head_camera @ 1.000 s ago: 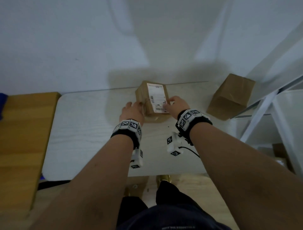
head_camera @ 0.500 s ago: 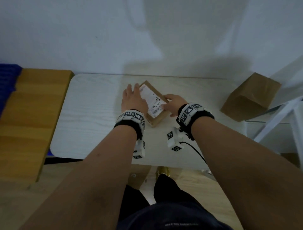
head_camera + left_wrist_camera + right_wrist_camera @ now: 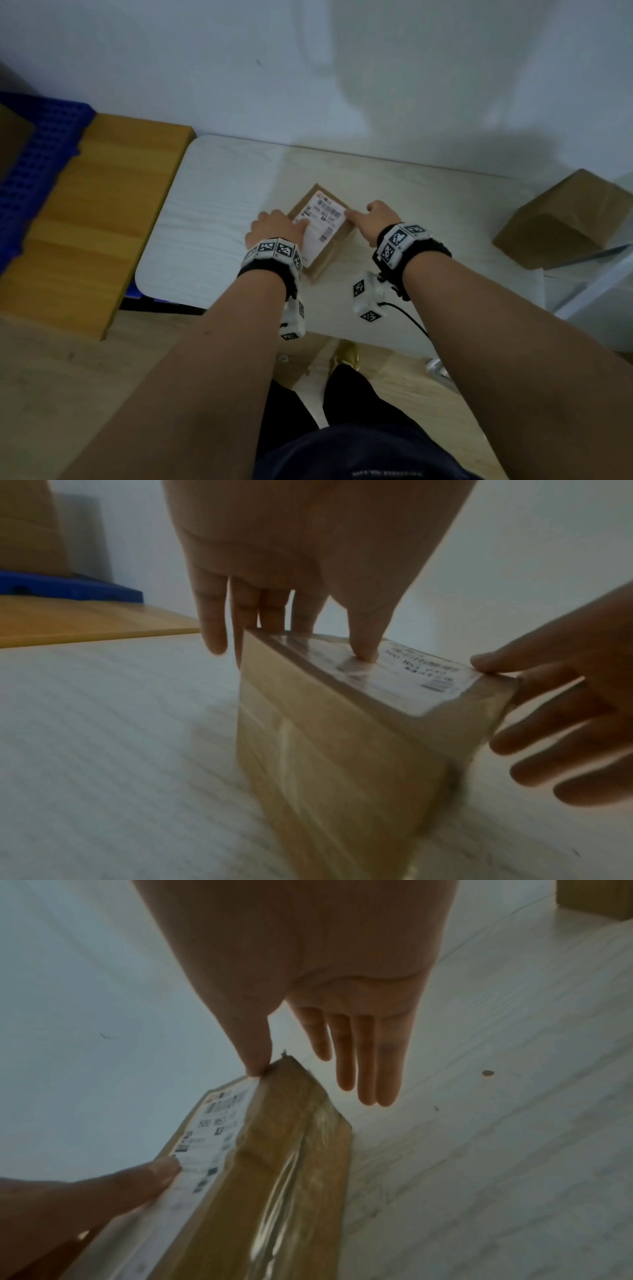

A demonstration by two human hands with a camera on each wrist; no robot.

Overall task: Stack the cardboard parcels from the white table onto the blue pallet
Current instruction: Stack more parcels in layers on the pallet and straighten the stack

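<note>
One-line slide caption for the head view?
Both hands, left hand and right hand, grip a labelled cardboard parcel on the white table; blue pallet lies left.

A plain pale wall (image 3: 239,68) is seen behind, crossed by soft shadows. A light wooden floor (image 3: 51,377) is shown below. A low wooden bench (image 3: 96,212) is placed at the left; the room is dimly lit

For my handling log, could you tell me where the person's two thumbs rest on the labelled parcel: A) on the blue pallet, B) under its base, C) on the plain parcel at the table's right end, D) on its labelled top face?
D: the left hand and right hand each press a thumb on the labelled parcel's top, fingers down its sides.
</note>
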